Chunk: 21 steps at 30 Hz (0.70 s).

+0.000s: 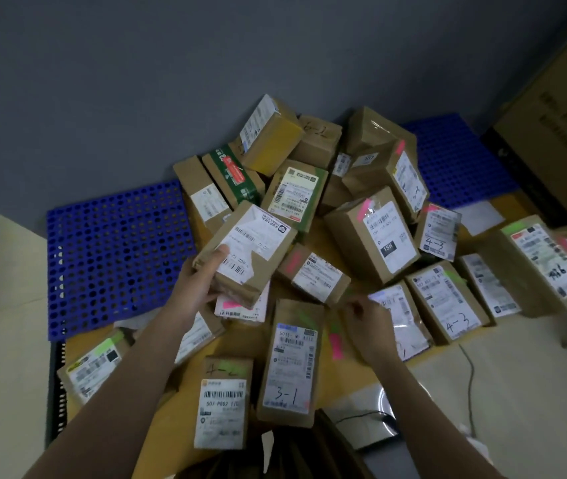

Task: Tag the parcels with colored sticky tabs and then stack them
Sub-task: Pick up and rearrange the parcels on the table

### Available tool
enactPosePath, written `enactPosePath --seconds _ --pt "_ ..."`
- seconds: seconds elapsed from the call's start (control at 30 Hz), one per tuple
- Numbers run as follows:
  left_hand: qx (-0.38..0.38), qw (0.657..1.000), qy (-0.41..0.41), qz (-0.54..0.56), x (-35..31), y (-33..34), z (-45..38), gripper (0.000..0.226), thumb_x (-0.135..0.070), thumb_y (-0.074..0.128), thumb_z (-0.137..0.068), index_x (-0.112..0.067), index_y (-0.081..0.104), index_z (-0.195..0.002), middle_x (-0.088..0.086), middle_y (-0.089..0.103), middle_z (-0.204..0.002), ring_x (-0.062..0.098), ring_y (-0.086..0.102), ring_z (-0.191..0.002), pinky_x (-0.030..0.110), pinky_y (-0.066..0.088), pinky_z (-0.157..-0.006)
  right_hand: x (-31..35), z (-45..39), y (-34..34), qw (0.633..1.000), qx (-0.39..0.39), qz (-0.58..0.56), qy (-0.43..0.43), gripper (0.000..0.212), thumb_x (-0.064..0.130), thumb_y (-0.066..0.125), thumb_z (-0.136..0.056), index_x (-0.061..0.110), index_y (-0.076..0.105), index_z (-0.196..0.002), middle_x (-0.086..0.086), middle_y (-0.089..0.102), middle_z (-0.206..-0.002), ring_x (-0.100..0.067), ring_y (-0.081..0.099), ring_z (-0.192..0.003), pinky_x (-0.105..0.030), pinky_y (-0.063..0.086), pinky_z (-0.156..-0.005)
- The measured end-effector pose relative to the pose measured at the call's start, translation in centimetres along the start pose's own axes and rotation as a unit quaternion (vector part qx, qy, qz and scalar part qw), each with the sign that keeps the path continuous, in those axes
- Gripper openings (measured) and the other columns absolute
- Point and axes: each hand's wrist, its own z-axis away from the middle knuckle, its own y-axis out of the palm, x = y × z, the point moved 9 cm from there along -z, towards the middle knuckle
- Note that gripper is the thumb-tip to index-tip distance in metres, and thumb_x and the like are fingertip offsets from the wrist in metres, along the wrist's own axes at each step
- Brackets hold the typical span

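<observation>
A heap of brown cardboard parcels with white shipping labels covers the middle of the view. My left hand (202,274) grips one brown parcel (251,247) by its lower left corner and holds it tilted above the pile. My right hand (370,318) hovers with fingers pinched together beside a parcel with a white label (401,316); whether a tab sits between the fingers I cannot tell. A strip of pink and green sticky tabs (335,342) lies just left of that hand. Several parcels carry pink or green tabs, such as the parcel marked 15H (375,233).
Blue perforated plastic pallets (116,257) lie under and behind the pile against a grey wall. A large cardboard box (558,133) stands at the right. Parcels marked 3-1 (290,364) and 4-2 (225,402) lie nearest me. A thin cable (470,378) runs over the pale floor.
</observation>
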Motion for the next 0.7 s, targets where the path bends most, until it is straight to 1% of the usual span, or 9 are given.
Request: enactPosePath --seconds 0.07,0.13,0.23,0.33,0.4,0.47,0.53,0.63,0.7 --pt "0.003 1.0 0.0 0.006 0.1 0.6 0.1 0.071 -0.057 0.067 -0.076 -0.021 0.047 -0.134 0.005 0.061 -0.122 0.013 0.063 -0.096 0.023 0.052 -0.062 -2.3 0.4 2.7 0.994 0.049 0.093 0.018 0.019 0.015 0.052 -0.093 0.004 0.066 -0.085 -0.01 0.067 -0.075 -0.022 0.06 -0.064 -0.028 0.045 -0.057" --pt "0.01 1.0 0.004 0.01 0.0 1.3 0.2 0.064 -0.053 0.066 -0.079 -0.021 0.05 -0.131 0.003 0.062 -0.12 0.012 0.063 -0.095 0.023 0.051 -0.062 -4.2 0.7 5.4 0.979 0.109 0.165 0.049 0.018 0.013 0.051 -0.093 0.005 0.066 -0.09 -0.011 0.068 -0.085 -0.026 0.065 -0.079 -0.031 0.051 -0.067" --pt "0.014 1.0 0.004 0.006 0.3 1.9 0.2 0.057 -0.049 0.064 -0.083 -0.019 0.051 -0.13 0.002 0.063 -0.119 0.01 0.063 -0.095 0.026 0.052 -0.068 -5.9 1.3 7.7 0.96 0.153 0.221 0.085 0.018 0.01 0.05 -0.095 0.005 0.063 -0.105 -0.011 0.065 -0.107 -0.028 0.065 -0.098 -0.033 0.053 -0.078" --pt "0.016 1.0 0.0 -0.013 0.9 2.1 0.3 0.059 -0.051 0.065 -0.082 -0.02 0.051 -0.13 0.002 0.063 -0.119 0.012 0.065 -0.095 0.026 0.055 -0.067 -6.2 1.1 8.7 0.954 0.148 0.245 0.088 0.025 0.008 0.048 -0.096 0.006 0.056 -0.119 -0.011 0.056 -0.122 -0.028 0.061 -0.107 -0.033 0.051 -0.082" --pt "0.02 1.0 -0.006 -0.011 1.2 2.2 0.4 0.058 -0.05 0.065 -0.082 -0.02 0.051 -0.129 0.003 0.064 -0.117 0.014 0.066 -0.094 0.024 0.057 -0.063 -6.6 0.6 8.9 0.953 0.144 0.247 0.097 0.023 0.003 0.046 -0.095 0.005 0.061 -0.112 -0.011 0.061 -0.116 -0.027 0.063 -0.103 -0.032 0.052 -0.079" --pt "0.023 1.0 -0.008 -0.014 1.2 2.3 0.3 0.057 -0.05 0.065 -0.081 -0.021 0.052 -0.129 0.003 0.065 -0.116 0.015 0.066 -0.094 0.027 0.057 -0.067 -7.0 0.4 8.6 0.956 0.131 0.238 0.11 0.022 0.0 0.045 -0.094 0.004 0.063 -0.104 -0.012 0.066 -0.107 -0.026 0.064 -0.097 -0.032 0.052 -0.075" --pt "0.025 1.0 -0.008 -0.015 1.1 2.3 0.3 0.055 -0.049 0.065 -0.082 -0.022 0.052 -0.128 0.002 0.066 -0.113 0.014 0.066 -0.093 0.029 0.056 -0.071 -7.3 0.4 8.3 0.958 0.125 0.233 0.114 0.02 0.002 0.044 -0.095 0.005 0.062 -0.102 -0.011 0.066 -0.104 -0.026 0.065 -0.095 -0.031 0.052 -0.074" --pt "0.029 0.999 -0.011 -0.013 1.0 2.3 0.3 0.049 -0.047 0.063 -0.085 -0.022 0.052 -0.126 0.0 0.067 -0.109 0.015 0.066 -0.093 0.032 0.055 -0.075 -7.4 0.4 8.1 0.962 0.121 0.222 0.103 0.019 0.013 0.049 -0.096 0.007 0.059 -0.111 -0.009 0.062 -0.112 -0.025 0.063 -0.1 -0.032 0.052 -0.079" --pt "0.036 0.999 -0.021 -0.007 0.9 2.5 0.3 0.048 -0.046 0.063 -0.085 -0.023 0.052 -0.125 0.001 0.067 -0.109 0.016 0.065 -0.094 0.037 0.055 -0.08 -7.3 0.3 8.4 0.958 0.129 0.24 0.091 0.022 0.013 0.05 -0.096 0.007 0.058 -0.115 -0.009 0.058 -0.118 -0.025 0.062 -0.102 -0.032 0.052 -0.081"
